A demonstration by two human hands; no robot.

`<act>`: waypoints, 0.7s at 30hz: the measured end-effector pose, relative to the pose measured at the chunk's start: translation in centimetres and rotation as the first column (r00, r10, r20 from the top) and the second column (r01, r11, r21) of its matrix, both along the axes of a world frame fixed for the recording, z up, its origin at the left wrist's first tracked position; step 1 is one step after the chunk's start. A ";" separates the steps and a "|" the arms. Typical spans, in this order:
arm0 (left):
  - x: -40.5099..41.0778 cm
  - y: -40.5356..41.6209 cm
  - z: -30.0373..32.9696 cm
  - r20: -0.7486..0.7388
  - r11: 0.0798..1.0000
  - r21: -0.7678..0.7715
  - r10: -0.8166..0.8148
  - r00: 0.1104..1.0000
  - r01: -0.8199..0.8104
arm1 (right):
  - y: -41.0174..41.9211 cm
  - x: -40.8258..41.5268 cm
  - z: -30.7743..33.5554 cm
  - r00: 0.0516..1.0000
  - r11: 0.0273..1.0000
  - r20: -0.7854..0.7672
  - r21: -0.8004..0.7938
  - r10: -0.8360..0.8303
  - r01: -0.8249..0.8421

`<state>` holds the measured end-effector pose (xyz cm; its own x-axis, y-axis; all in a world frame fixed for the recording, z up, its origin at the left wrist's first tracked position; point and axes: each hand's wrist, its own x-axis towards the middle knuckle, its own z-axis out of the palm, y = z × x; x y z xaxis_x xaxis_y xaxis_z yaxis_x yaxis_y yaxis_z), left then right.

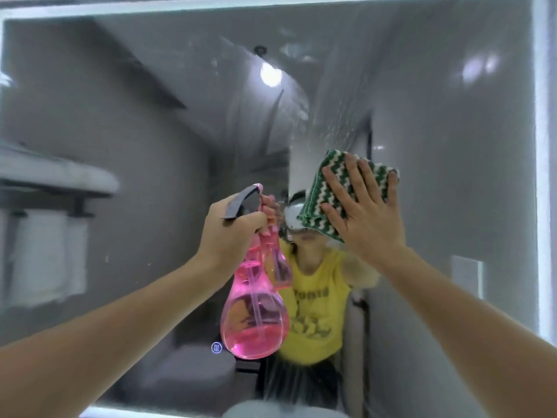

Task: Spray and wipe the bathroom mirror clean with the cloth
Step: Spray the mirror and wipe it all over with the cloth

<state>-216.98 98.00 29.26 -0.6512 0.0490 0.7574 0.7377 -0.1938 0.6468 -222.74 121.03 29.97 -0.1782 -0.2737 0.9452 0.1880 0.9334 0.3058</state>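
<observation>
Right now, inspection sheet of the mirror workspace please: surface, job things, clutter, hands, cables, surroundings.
Surface: mirror shows droplets and streaks above the cloth.
Job's things: green-and-white cloth flat against the glass; pink spray bottle partly filled, nozzle toward the mirror.
Clutter: nothing seen.
Hands: left hand grips the bottle's trigger neck; right hand presses the cloth, fingers spread.
Cables: nothing seen.
Surroundings: reflected towels on a rack, ceiling light, lit mirror edge.
</observation>
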 end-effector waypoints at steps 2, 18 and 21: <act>-0.1 0.0 0.2 -0.007 1.000 0.011 0.014 1.000 -0.014 | 0.4 0.4 -0.3 1.000 1.000 0.020 -0.017 0.007 -0.006; -5.0 -13.8 1.6 -0.061 0.975 0.045 0.222 0.973 -0.220 | -19.2 -5.4 7.1 0.986 0.994 0.131 -0.062 0.103 -0.095; -6.6 -16.1 1.3 -0.057 0.973 0.009 0.232 0.971 -0.232 | -23.2 -6.4 7.7 0.981 0.995 0.166 -0.045 0.096 -0.090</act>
